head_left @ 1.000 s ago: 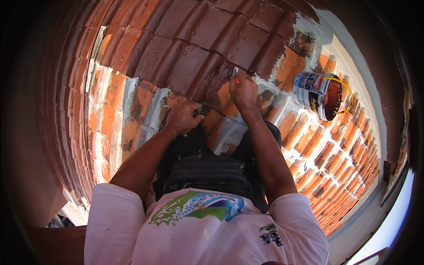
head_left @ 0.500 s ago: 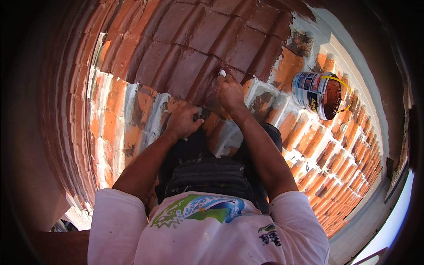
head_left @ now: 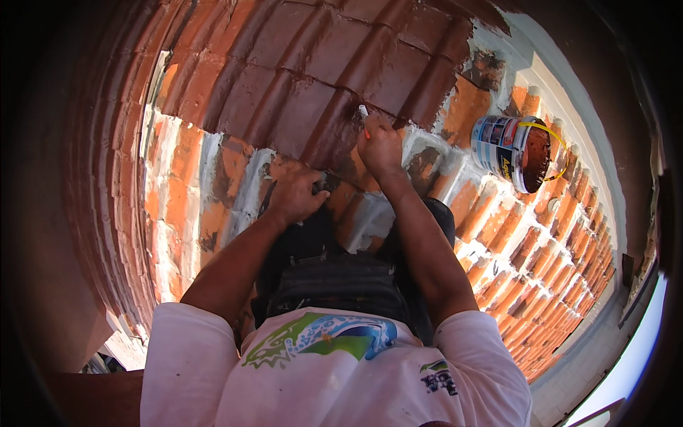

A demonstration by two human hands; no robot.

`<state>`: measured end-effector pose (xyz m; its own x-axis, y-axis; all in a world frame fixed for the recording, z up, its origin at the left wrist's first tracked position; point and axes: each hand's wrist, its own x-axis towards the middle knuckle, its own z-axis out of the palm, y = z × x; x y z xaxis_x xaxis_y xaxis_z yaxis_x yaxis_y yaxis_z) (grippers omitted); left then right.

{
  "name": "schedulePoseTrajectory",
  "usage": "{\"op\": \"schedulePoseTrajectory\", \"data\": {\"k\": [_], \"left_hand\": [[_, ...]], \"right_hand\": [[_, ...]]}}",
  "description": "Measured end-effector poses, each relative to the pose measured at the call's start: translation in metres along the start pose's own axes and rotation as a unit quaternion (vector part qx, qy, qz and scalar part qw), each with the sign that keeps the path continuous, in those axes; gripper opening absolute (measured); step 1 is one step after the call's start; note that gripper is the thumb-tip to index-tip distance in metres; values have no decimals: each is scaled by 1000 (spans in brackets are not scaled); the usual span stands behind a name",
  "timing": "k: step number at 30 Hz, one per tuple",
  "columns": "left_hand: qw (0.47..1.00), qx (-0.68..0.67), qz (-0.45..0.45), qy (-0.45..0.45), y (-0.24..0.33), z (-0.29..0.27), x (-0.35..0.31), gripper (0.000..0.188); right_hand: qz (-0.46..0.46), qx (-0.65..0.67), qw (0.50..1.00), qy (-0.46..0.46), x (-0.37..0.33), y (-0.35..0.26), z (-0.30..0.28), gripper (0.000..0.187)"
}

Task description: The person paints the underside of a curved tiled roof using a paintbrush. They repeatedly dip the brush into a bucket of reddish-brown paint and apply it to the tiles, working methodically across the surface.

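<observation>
My right hand [head_left: 380,148] is closed round a slim painting tool [head_left: 363,112]. Its white end pokes out above my fingers, and a bit of orange-red shows beside them; its working end cannot be made out. Around that hand, glossy dark red-brown paint [head_left: 334,121] meets bare orange tile. My left hand [head_left: 295,196] rests on the roof tiles by my knee, with thumb and forefinger apart and nothing visible between them. Its other fingers are partly hidden.
A paint bucket [head_left: 496,146] with a yellow handle lies tilted on the tiles at the right, red-brown paint in its mouth. Unpainted orange tiles [head_left: 491,210] with grey-white patches run down the right side. A pale wall edge [head_left: 569,78] borders the roof.
My right hand has shifted slightly to the right, and the tool's white end now sits a little higher and farther right. The left hand and the bucket stay almost where they were.
</observation>
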<state>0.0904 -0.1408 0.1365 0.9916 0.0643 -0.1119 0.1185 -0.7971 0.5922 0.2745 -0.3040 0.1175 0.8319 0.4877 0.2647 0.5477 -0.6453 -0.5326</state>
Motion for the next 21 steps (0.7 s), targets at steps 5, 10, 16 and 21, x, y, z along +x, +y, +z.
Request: {"op": "schedulePoseTrajectory", "data": {"k": [5,10,16,21], "left_hand": [[999,-34,-12,-6,-1,0,0,25],[998,-43,-30,-28,-2,1,1,26],[998,-40,-40,-17,-1,3,-1,25],[999,-44,-25,-7,-2,1,1,25]], "right_hand": [[95,60,992,53,17,28,-17,14],[239,311,919,44,39,51,-19,18],[209,331,919,43,43,78,-41,19],[65,134,988,44,19,81,-63,20]]}}
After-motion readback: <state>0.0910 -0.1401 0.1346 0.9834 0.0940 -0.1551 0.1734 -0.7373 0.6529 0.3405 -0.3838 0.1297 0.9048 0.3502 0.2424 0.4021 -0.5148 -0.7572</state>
